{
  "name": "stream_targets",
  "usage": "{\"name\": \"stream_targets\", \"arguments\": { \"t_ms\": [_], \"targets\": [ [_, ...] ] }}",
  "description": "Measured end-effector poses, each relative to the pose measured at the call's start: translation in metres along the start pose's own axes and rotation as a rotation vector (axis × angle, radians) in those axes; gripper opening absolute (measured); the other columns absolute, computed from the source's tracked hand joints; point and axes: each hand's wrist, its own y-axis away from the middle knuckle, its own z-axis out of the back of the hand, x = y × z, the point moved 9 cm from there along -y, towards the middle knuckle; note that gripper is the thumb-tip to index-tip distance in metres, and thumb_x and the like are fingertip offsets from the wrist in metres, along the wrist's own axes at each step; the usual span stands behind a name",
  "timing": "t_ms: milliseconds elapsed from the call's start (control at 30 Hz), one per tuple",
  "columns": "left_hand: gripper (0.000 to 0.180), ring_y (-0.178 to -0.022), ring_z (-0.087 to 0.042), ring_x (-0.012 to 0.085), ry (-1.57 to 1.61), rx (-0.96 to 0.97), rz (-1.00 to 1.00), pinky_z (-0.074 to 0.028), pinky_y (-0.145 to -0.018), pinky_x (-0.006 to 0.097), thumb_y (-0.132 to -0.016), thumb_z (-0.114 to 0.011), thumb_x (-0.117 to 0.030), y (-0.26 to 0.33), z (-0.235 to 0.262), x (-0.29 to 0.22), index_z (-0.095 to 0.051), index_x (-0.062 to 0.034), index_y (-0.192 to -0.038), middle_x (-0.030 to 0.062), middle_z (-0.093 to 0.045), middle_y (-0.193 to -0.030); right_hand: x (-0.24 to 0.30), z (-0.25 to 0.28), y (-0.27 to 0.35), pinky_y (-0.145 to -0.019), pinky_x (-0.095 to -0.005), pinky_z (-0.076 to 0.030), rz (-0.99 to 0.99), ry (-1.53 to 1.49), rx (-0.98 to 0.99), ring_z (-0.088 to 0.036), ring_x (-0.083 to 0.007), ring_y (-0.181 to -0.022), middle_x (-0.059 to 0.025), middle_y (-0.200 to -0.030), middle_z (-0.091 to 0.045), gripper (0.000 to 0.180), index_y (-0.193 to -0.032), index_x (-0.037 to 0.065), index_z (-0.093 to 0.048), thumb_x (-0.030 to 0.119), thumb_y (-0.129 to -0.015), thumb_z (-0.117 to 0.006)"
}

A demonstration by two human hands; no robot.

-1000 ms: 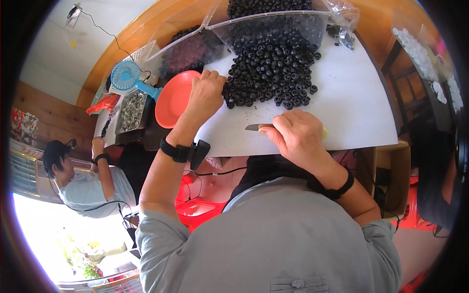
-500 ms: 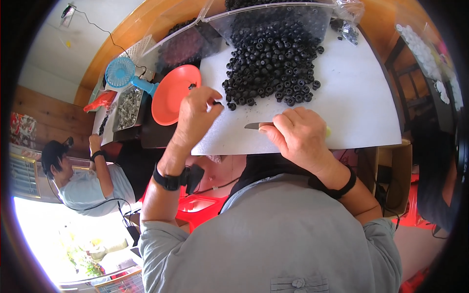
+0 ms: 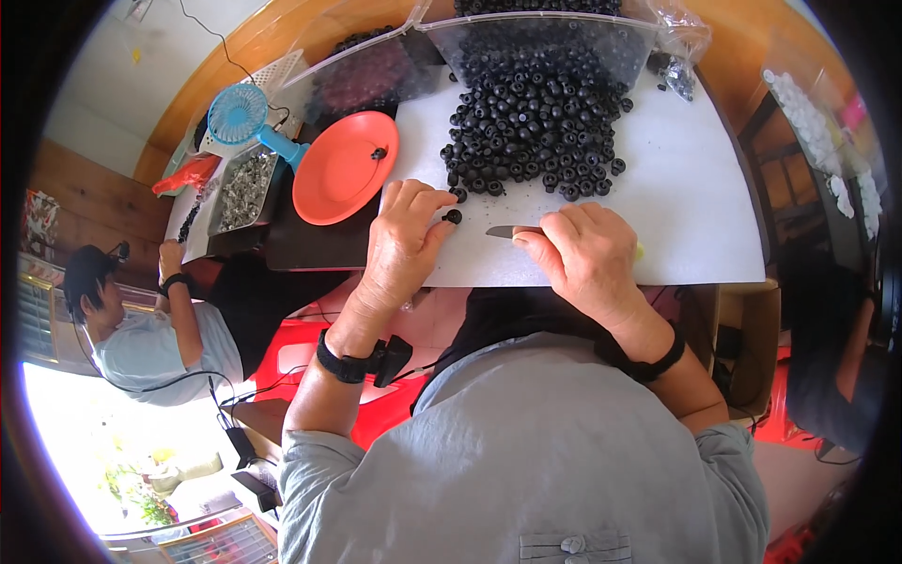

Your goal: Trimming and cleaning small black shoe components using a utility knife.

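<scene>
My right hand is closed around a small knife, its short blade pointing left over the white work surface. A bit of yellow-green shows at the far side of that fist. Left of the blade, the thumb and forefinger of my left hand pinch a small round black part with a hole in it. Just beyond the fingertips spreads a large heap of similar round black parts, which spills from a clear plastic bin. A single black piece lies in the orange-red plate to the left.
A blue handheld fan lies beside the plate, near a metal tray of small shiny pieces. The white board carries dark crumbs. A clear bag stands at the back right. Another person works at the left.
My left hand has moved right, toward the knife, with a black part at its fingertips. My right hand stays nearly where it was. The view has shifted slightly.
</scene>
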Motion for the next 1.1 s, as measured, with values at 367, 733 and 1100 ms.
{"name": "stream_targets", "arguments": {
  "t_ms": [367, 733, 1100],
  "targets": [
    [0.020, -0.088, -0.055, 0.0313, -0.156, -0.025, -0.050, -0.048, -0.073, 0.041, -0.076, -0.068, 0.000, -0.002, -0.010, -0.010, -0.067, -0.0010, -0.096, 0.0112, -0.059, -0.091, 0.004, 0.000, 0.000, -0.050, -0.0363, -0.041, 0.024, 0.023, -0.016, -0.052, -0.0233, -0.056, -0.0030, -0.063, -0.053, 0.029, -0.072, 0.010, -0.054, 0.024, -0.082, -0.077],
    [0.018, -0.088, -0.055, 0.0336, -0.298, -0.035, -0.099, -0.050, -0.072, 0.042, -0.073, -0.067, 0.003, 0.005, -0.012, -0.023, -0.066, 0.0014, -0.091, 0.0137, -0.057, -0.086, 0.011, -0.011, -0.006, -0.052, -0.0361, -0.044, 0.027, 0.155, 0.150, -0.056, -0.0228, -0.061, -0.0039, -0.066, -0.053, 0.026, -0.069, 0.010, -0.056, 0.024, -0.080, -0.075],
    [0.016, -0.081, -0.059, 0.0138, 1.307, -0.021, 0.548, -0.048, -0.069, 0.027, -0.094, -0.060, -0.002, 0.017, -0.040, 0.015, -0.067, 0.0037, -0.107, 0.0086, -0.065, -0.100, -0.034, 0.010, -0.016, -0.050, -0.0344, -0.044, -0.325, -0.049, 0.190, -0.059, -0.0222, -0.057, -0.0073, -0.063, -0.060, 0.027, -0.073, 0.005, -0.063, 0.027, -0.082, -0.076]
  ]
}}
